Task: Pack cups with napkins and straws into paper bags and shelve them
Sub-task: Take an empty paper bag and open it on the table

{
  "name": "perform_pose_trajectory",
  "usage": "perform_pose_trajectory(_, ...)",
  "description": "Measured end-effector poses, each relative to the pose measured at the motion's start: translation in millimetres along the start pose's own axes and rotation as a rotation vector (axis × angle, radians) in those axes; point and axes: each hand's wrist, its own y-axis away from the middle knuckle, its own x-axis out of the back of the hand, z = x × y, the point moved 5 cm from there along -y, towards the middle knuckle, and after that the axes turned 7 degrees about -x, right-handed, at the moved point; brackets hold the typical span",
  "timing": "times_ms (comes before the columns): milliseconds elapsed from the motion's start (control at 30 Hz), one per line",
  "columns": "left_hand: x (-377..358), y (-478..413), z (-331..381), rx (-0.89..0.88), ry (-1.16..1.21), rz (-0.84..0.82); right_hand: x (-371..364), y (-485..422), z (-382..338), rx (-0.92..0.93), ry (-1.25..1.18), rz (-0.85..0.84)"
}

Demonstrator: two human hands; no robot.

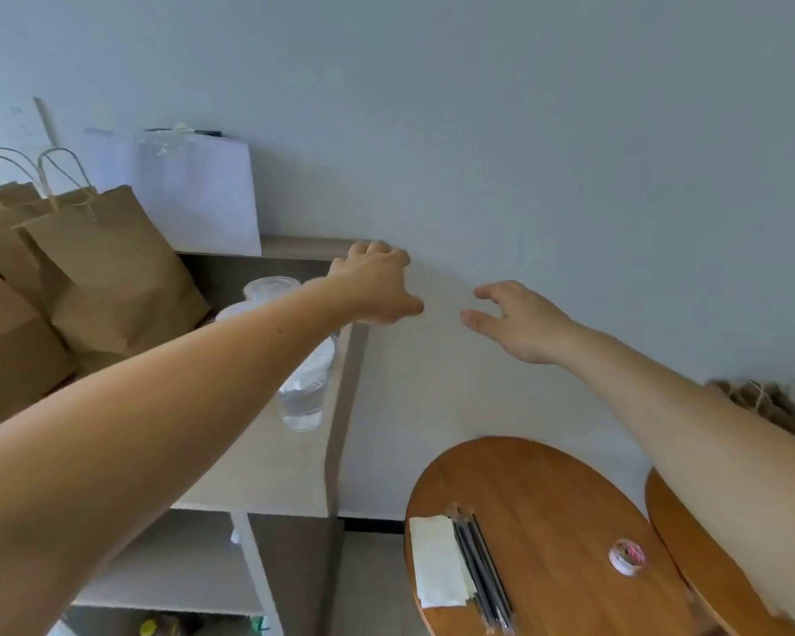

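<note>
head view: left hand (377, 286) and right hand (517, 323) empty, fingers (487, 292) loosely spread, so we should grip the cup (301, 401) gently.

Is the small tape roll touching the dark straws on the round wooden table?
Apart. The head view shows bare wood between the small pink-and-white tape roll and the bundle of dark straws on the round wooden table.

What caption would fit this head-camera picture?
Left hand and right hand, both empty, reach forward near a shelf holding paper bags and cups.
</note>
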Motion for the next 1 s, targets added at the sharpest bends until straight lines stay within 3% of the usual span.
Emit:
perform_pose_trajectory(233, -78.4, -37.8, 146.5, -0.149, 0.022, -0.151, 2.0, 57.6, 150.0, -0.201, -0.122, -0.035)
perform_pose_trajectory(500, -184.5, -59.2, 282.1, -0.234, 0.081, -0.31, 1.9, 98.6, 304.5, -0.361, -0.088, -0.052)
perform_pose_trajectory(733, -248.1, -81.8, 328.2, -0.294, 0.112, -0.436, -12.2, 110.3, 374.9, -0.459, -0.062, -0.053)
perform_pose_trajectory(1000, -289.0, -136.3, 368.5, -0.398, 0.171, -0.478, -10.0, 115.2, 445.7, -0.714, -0.039, 0.021)
